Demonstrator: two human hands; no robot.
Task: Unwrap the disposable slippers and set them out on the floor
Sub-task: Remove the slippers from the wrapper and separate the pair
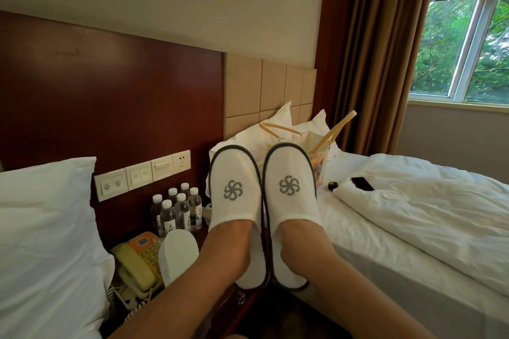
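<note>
A white-sheeted bed (413, 228) fills the right and a plump white pillow (46, 228) the left. Between them, two white terry slippers with grey trim and grey pinwheel logos are held up in the air, toes up and side by side. The left slipper (234, 190) covers the left hand (234, 242) and the right slipper (290, 187) covers the right hand (300, 242). The fingers are hidden inside, so I cannot tell either grip. On the dark wooden bench (228, 308) lie a third white slipper (179, 253), a yellow telephone (135, 264) and clear water bottles (176, 209).
</note>
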